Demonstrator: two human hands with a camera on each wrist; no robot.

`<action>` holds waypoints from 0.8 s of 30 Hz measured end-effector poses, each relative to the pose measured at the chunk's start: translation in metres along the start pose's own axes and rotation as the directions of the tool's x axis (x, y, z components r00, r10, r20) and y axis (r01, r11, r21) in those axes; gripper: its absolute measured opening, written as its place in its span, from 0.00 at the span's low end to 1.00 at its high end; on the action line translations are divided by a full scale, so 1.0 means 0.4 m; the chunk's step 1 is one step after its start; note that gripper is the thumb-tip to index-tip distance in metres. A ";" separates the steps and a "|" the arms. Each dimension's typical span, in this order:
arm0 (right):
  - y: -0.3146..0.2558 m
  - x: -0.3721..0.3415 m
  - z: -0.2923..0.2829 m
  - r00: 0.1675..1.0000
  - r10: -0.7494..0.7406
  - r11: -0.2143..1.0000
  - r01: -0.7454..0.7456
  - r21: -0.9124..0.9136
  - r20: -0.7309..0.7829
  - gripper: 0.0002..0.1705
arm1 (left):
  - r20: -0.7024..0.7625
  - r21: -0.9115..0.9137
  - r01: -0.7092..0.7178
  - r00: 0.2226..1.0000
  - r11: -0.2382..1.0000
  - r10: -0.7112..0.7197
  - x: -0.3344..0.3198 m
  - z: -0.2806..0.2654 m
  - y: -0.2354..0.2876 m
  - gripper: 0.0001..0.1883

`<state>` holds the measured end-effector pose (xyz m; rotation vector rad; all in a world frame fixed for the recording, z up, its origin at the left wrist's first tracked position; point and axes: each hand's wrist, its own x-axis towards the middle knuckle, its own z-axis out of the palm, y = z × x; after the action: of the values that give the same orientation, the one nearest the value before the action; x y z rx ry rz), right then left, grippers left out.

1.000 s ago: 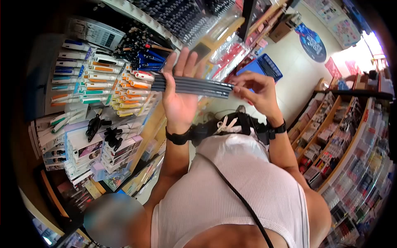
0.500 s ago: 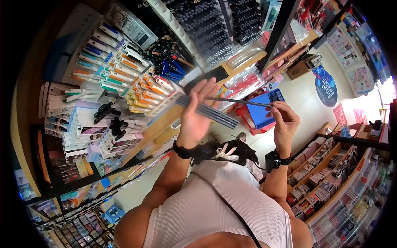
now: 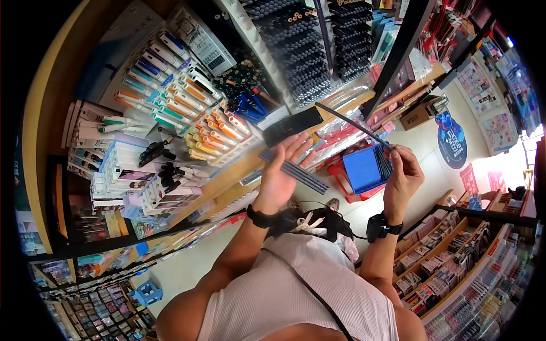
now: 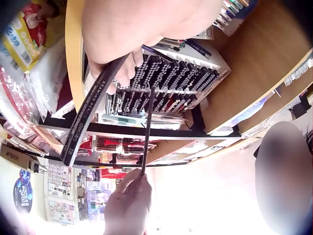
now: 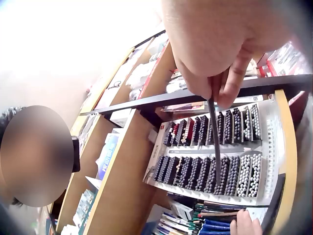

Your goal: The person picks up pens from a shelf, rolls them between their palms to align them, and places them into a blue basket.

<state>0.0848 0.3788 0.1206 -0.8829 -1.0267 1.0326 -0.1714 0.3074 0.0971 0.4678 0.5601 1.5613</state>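
Observation:
Across the palm of my left hand [image 3: 277, 184] lie several dark grey pencils [image 3: 305, 177], held under the thumb with the other fingers extended. In the left wrist view, lettering on one of these drawing pencils [image 4: 84, 117] reads "3B". My right hand [image 3: 402, 181] pinches a single dark pencil [image 3: 354, 124] near one end, to the right of the left hand. Its far end points toward the shelf, and in the right wrist view it overlaps a white rack [image 5: 264, 161] filled with rows of pencils, seen end-on.
White-barrelled pens [image 3: 187, 94] with coloured clips stand left of the pencil rack. A black flat pad [image 3: 293, 126] lies at the shelf's wooden edge, near a dark upright post [image 3: 396, 62]. Below is a blue tray [image 3: 361, 173] on a red stool [image 3: 340, 184].
My right hand has drawn one pencil from the bunch, moved right and swung it upward toward the rack. My left hand keeps the other pencils. The head view has shifted.

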 end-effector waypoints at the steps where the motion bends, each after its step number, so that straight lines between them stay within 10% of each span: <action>1: 0.002 0.002 0.009 1.000 -0.001 1.000 0.001 0.000 0.001 0.05 | -0.005 -0.008 0.001 1.000 1.000 -0.001 -0.001 -0.007 -0.002 0.24; 24: -0.073 0.099 0.143 0.961 -0.271 0.961 0.266 0.072 0.059 0.06 | -0.162 0.009 0.030 0.986 1.000 -0.028 0.011 -0.122 -0.012 0.23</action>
<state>0.0441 0.4140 0.1735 -0.6391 -1.1310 0.8644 -0.1973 0.3086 0.0554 0.3407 0.6978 1.5777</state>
